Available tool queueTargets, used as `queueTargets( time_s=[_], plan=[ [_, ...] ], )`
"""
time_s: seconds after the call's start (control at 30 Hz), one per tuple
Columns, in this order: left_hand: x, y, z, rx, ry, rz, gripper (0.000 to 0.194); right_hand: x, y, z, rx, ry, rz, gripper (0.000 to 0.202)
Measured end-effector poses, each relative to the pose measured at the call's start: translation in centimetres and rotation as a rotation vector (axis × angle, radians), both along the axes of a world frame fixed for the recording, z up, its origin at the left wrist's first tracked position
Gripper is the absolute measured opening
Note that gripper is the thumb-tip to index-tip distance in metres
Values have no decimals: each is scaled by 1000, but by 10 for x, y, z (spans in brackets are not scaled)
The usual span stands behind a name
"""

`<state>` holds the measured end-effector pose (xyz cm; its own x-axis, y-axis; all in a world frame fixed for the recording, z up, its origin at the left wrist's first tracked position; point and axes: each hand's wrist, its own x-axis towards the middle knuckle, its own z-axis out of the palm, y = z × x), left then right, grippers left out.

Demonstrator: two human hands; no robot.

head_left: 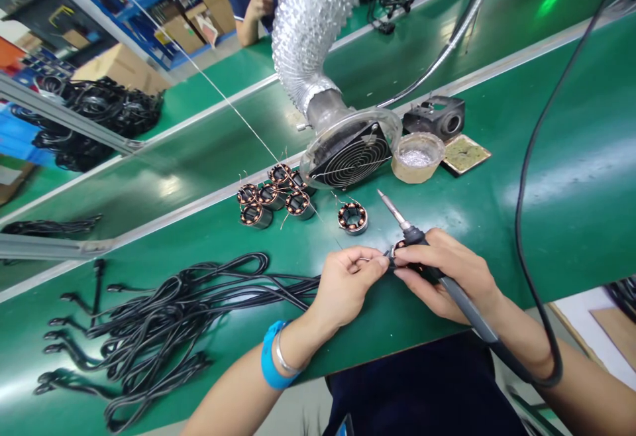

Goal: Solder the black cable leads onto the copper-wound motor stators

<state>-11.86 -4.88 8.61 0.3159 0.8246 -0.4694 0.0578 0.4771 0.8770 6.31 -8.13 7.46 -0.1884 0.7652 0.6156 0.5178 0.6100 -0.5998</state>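
Observation:
My right hand is closed around a soldering iron with its tip pointing up and away to the left. Its fingertips also pinch a small part with copper windings, which looks like a motor stator, mostly hidden by the iron and fingers. Thumb and index finger of my left hand are pressed together on a thin dark wire end at that part; fingers cover the detail. Just beyond, a single stator stands on the green bench. Black cables lie in a bundle left of my left hand.
Several stators cluster near the rail. A fume extractor hood with a silver duct stands behind them. Right of it are a solder pot, a sponge pad and a dark holder. A person sits across the bench.

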Motion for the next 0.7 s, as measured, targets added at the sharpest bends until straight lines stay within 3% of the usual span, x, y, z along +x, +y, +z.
queueTargets(
  time_s=[0.27,0.57,0.7],
  plan=[
    [-2,-3,2,133,20,-41,36,0,5,9,-39,-53,30,34],
    [-11,2,3,117,18,-137,28,2,8,16,-94,-81,53,38],
    [-15,1,2,218,92,-175,21,2,15,16,-138,-160,150,36]
  ],
)
